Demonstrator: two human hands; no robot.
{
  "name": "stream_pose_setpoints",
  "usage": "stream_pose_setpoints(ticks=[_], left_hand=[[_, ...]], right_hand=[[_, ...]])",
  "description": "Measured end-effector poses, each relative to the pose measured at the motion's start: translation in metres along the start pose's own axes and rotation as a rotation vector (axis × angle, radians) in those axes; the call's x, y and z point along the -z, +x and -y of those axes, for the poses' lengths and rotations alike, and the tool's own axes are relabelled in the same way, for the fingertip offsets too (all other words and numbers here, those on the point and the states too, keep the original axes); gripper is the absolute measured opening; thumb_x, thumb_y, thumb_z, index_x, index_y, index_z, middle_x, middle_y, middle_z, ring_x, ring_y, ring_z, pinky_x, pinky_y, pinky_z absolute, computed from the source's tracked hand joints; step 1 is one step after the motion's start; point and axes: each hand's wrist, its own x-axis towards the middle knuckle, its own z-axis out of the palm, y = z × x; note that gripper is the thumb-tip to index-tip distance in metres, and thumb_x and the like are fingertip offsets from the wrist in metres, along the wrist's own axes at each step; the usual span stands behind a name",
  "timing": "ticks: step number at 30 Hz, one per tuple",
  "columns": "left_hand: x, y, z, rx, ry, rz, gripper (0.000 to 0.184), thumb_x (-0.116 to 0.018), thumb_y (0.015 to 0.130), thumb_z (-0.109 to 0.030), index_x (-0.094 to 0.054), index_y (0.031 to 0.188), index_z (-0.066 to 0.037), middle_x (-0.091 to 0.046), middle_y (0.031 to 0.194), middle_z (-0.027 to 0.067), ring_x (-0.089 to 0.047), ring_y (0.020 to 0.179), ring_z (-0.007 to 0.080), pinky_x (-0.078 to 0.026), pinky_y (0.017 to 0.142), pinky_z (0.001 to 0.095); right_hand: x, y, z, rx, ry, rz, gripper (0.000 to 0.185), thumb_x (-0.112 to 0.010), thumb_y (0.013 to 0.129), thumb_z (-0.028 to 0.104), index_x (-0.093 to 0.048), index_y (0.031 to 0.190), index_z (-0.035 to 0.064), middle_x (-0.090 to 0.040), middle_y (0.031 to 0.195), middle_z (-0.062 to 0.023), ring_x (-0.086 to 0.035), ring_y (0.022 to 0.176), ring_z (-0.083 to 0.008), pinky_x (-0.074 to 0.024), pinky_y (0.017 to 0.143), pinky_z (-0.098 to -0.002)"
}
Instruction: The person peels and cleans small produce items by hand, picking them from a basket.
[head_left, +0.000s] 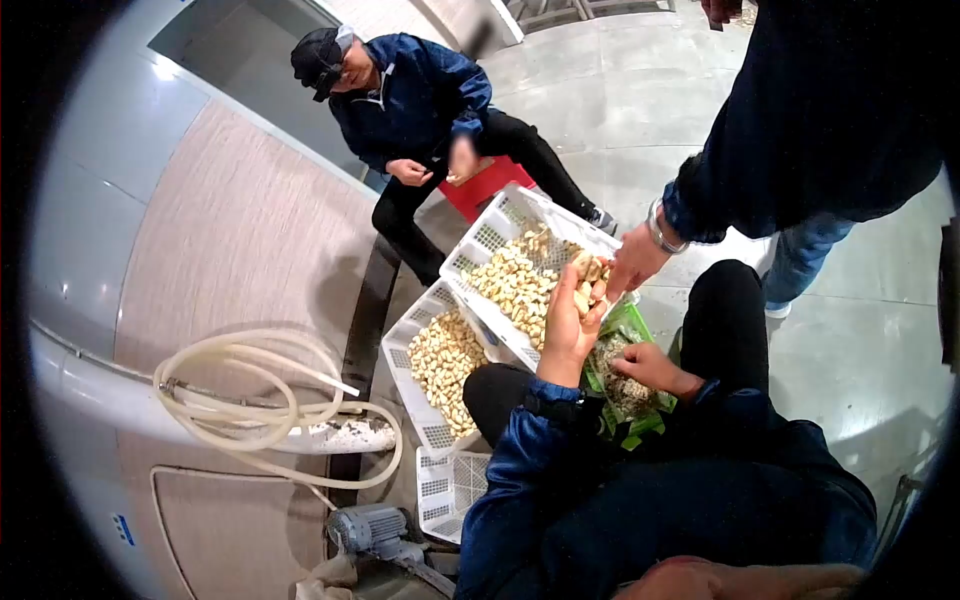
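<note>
My left hand, a dark band on its wrist, is turned palm up and cups several pale-yellow mushroom-like pieces. It is above a white slatted crate that holds many similar pieces. A co-worker's hand reaches in from the right, close to the cupped pieces. My right hand is closed over a green-edged container of pale trimmings. What its curled fingers hold, if anything, is hidden.
A second white crate of such pieces and another white crate stand at the left. A coiled hose hangs on a pipe, above a grey motor. A seated person works opposite, and a standing person leans in.
</note>
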Motion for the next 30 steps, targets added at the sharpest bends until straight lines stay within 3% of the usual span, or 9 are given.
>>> stream_pose_setpoints(ticks=[4,7,9,12,13,15,21,25,30], left_hand=[[0.033,-0.025,0.008,0.04,-0.25,-0.137,0.039,-0.035,0.104,-0.038,-0.055,0.11,-0.006,-0.062,0.101,0.0077,-0.055,0.069,0.0146,-0.041,0.039,0.0208],[0.063,-0.039,0.014,0.087,-0.271,-0.158,0.039,-0.035,0.104,-0.038,-0.056,0.115,-0.007,-0.065,0.114,0.0095,-0.063,0.08,0.0175,-0.043,0.041,0.023],[0.075,-0.051,0.019,0.083,-0.298,-0.141,0.035,-0.041,0.104,-0.032,-0.054,0.123,-0.006,-0.061,0.121,0.0098,-0.064,0.091,0.0185,-0.047,0.046,0.0218],[0.091,-0.068,0.029,0.083,-0.208,-0.273,0.034,-0.048,0.102,-0.028,-0.05,0.131,-0.01,-0.062,0.12,0.0076,-0.064,0.095,0.0154,-0.049,0.048,0.0201],[0.091,-0.077,0.032,0.073,-0.18,-0.299,0.036,-0.05,0.101,-0.029,-0.05,0.131,-0.01,-0.063,0.114,0.0061,-0.065,0.094,0.0149,-0.049,0.049,0.0194],[0.101,-0.087,0.037,0.09,-0.25,-0.208,0.036,-0.052,0.1,-0.03,-0.049,0.13,-0.01,-0.061,0.114,0.0049,-0.063,0.1,0.0148,-0.052,0.051,0.019],[0.119,-0.105,0.045,0.086,-0.352,-0.324,0.034,-0.059,0.097,-0.024,-0.05,0.126,-0.01,-0.055,0.122,0.0048,-0.055,0.115,0.0183,-0.055,0.054,0.0199],[0.131,-0.109,0.049,0.074,-0.275,-0.373,0.033,-0.06,0.096,-0.022,-0.051,0.124,-0.009,-0.058,0.117,0.005,-0.058,0.112,0.0207,-0.056,0.057,0.0204],[0.134,-0.11,0.055,0.201,-0.017,-0.328,0.021,-0.061,0.095,-0.019,-0.056,0.112,-0.008,-0.062,0.106,0.0082,-0.064,0.091,0.0176,-0.048,0.05,0.0193]], right_hand=[[-0.002,-0.003,0.001,-0.062,0.044,0.004,0.036,-0.063,0.087,0.03,-0.058,0.069,-0.0008,-0.053,0.058,-0.0146,-0.052,0.054,-0.0236,-0.0414,0.054,-0.0401],[-0.006,-0.002,-0.005,-0.173,0.146,0.051,0.032,-0.064,0.089,0.025,-0.061,0.072,-0.0013,-0.057,0.059,-0.0092,-0.053,0.057,-0.0155,-0.0437,0.055,-0.0353],[-0.008,-0.003,-0.003,-0.109,0.252,0.007,0.031,-0.063,0.09,0.025,-0.063,0.075,-0.0027,-0.055,0.059,-0.0077,-0.05,0.058,-0.0115,-0.0425,0.054,-0.0332],[-0.008,-0.003,-0.005,-0.158,0.227,-0.004,0.034,-0.065,0.09,0.028,-0.064,0.077,-0.0036,-0.057,0.061,-0.0095,-0.05,0.056,-0.0148,-0.0425,0.055,-0.0357],[-0.008,-0.001,-0.005,-0.055,0.201,-0.062,0.036,-0.065,0.089,0.029,-0.063,0.074,-0.0038,-0.055,0.058,-0.0099,-0.05,0.055,-0.0159,-0.0422,0.054,-0.0357],[-0.005,0.0,-0.003,-0.141,0.093,-0.048,0.036,-0.065,0.089,0.028,-0.063,0.072,-0.0039,-0.056,0.059,-0.0109,-0.051,0.054,-0.0166,-0.0425,0.054,-0.0358],[-0.002,-0.002,0.012,-0.22,0.195,-0.053,0.034,-0.065,0.09,0.025,-0.063,0.073,-0.0038,-0.058,0.061,-0.0044,-0.051,0.059,-0.0087,-0.042,0.054,-0.0319],[-0.003,0.0,0.009,-0.124,0.37,-0.094,0.029,-0.062,0.094,0.021,-0.063,0.079,-0.0027,-0.061,0.067,0.0,-0.052,0.063,-0.0062,-0.0435,0.058,-0.0281],[-0.003,-0.003,0.027,-0.127,0.645,-0.03,0.027,-0.058,0.098,0.02,-0.063,0.082,-0.0012,-0.061,0.076,0.0026,-0.053,0.07,-0.0046,-0.0439,0.065,-0.0242]])
